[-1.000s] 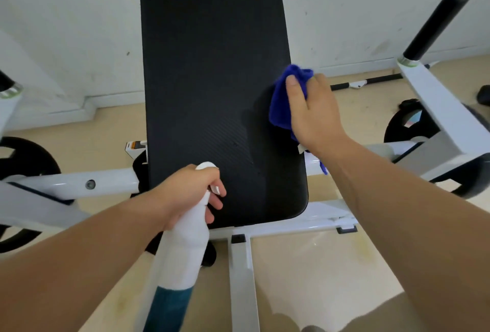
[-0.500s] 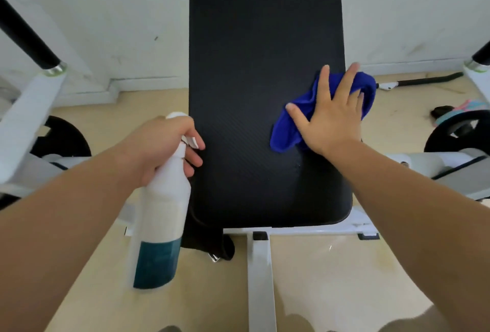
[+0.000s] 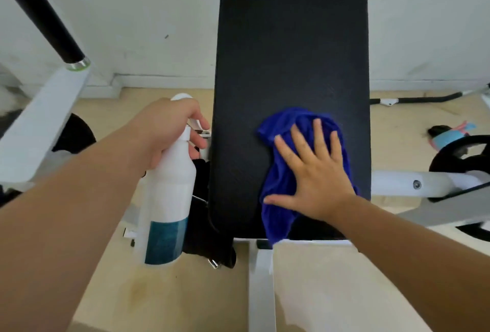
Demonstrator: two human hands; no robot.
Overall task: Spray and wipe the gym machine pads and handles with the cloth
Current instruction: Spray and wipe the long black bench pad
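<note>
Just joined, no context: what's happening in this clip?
A person is cleaning a gym machine. The right hand presses a blue cloth flat on the lower part of the black pad. The left hand holds a white spray bottle beside the pad's left edge. The black handle at upper left is untouched.

The pad [image 3: 291,66] runs off the top edge. The right hand [image 3: 315,180] hides part of the cloth [image 3: 281,188]. The handle [image 3: 39,16] is blurred.
</note>
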